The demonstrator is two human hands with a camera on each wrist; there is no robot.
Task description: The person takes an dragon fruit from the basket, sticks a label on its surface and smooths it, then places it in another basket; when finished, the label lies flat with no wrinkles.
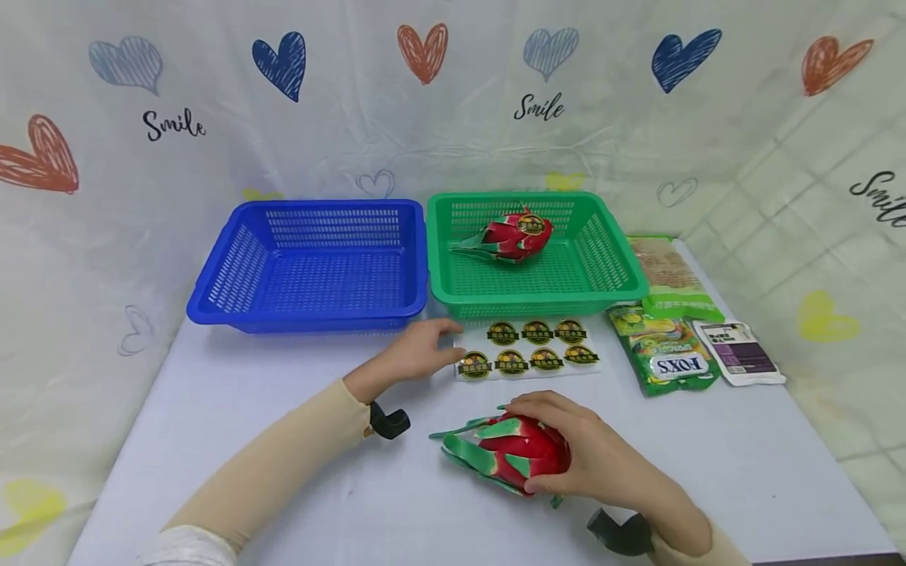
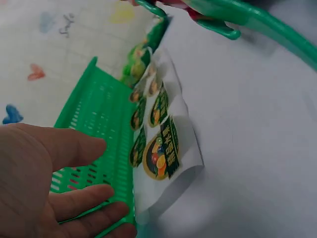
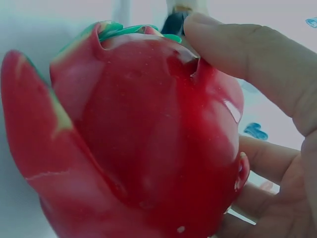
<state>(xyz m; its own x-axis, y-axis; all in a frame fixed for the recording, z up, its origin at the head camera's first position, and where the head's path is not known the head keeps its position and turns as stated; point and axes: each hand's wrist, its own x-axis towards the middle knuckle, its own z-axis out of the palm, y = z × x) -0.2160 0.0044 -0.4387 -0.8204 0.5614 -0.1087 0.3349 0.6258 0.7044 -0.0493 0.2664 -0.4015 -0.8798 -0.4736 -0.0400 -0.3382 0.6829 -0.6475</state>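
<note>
My right hand (image 1: 594, 448) grips a red dragon fruit (image 1: 524, 448) with green-tipped scales, low over the front of the table. Thumb and fingers lie on opposite sides of the fruit; in the right wrist view its smooth red skin (image 3: 148, 124) fills most of the picture. My left hand (image 1: 418, 352) reaches to the left end of a white sticker sheet (image 1: 474, 334) bearing several round black-and-gold fruit labels. Its fingers are loosely extended and hold nothing. In the left wrist view the near end of the sheet (image 2: 185, 144) curls up beside that hand.
Behind the sheet stands a green basket (image 1: 538, 303) with another dragon fruit (image 1: 513, 238) inside, a label on its skin. A blue basket (image 1: 311, 321) adjoins it at left. On the right lie a green FOX'S packet (image 1: 665, 358), a brownish packet (image 1: 668, 271) and a white-purple packet (image 1: 739, 354).
</note>
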